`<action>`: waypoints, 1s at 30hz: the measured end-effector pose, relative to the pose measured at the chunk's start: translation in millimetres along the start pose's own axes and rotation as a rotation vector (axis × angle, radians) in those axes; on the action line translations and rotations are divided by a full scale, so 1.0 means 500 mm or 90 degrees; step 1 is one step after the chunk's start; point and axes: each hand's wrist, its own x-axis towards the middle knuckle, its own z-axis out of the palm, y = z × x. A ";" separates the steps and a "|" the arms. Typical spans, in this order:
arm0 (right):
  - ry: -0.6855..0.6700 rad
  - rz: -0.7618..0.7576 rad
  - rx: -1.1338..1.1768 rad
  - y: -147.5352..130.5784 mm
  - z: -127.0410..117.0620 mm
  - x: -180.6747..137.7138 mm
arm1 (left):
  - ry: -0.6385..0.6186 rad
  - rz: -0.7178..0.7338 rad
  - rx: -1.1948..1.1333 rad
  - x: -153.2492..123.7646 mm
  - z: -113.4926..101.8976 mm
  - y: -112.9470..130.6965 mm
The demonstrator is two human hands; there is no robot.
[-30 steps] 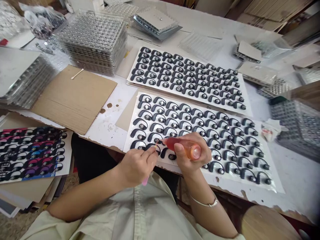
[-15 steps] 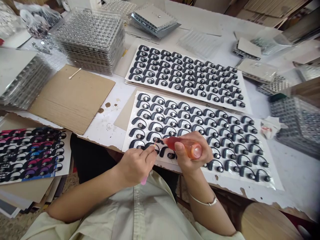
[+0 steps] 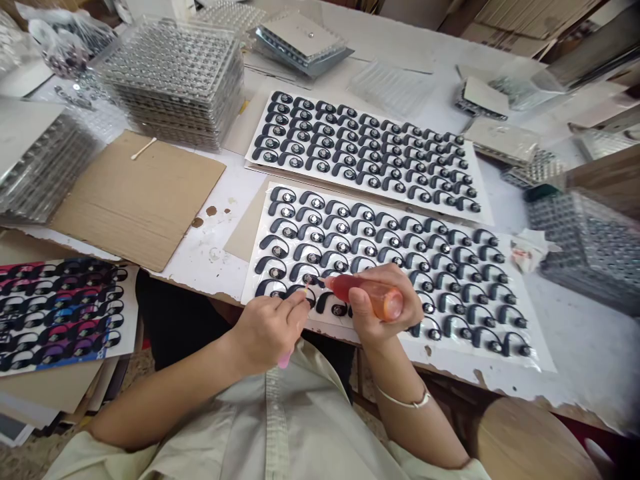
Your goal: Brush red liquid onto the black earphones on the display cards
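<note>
My right hand (image 3: 387, 300) is wrapped round a reddish-orange squeeze bottle (image 3: 367, 295), its nozzle pointing left and low over the near sheet (image 3: 537, 357). That white sheet carries rows of black curved pieces, most with a round shiny stud. My left hand (image 3: 273, 327) pinches a thin tool with a pink end (image 3: 285, 360) showing below the palm. The tool's tip meets the area by the bottle's nozzle, over a black piece (image 3: 305, 275) in the near-left rows. Whether tip and nozzle touch, I cannot tell.
Behind lies a second sheet (image 3: 483, 212) of black pieces. At left are brown cardboard (image 3: 135, 207) with a cotton swab (image 3: 144, 148), stacked clear trays (image 3: 170, 80) and colourful printed sheets (image 3: 65, 313). Crumpled tissue (image 3: 530, 250) and more trays (image 3: 590, 247) stand right.
The whole view has shifted slightly. Both hands stay near the same spot on the sheet, with the tool tip and nozzle still close together.
</note>
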 end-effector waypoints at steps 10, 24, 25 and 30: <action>-0.013 0.013 -0.040 -0.001 -0.001 -0.001 | 0.008 0.004 -0.013 0.004 -0.003 -0.001; -0.010 -0.015 -0.010 -0.005 0.005 0.003 | -0.015 0.001 0.004 0.002 -0.003 0.000; -0.010 -0.014 -0.010 -0.004 0.004 0.002 | -0.013 0.000 0.004 0.002 -0.003 0.000; -0.010 -0.019 -0.017 -0.001 0.004 0.003 | -0.007 0.001 -0.002 0.003 -0.004 0.000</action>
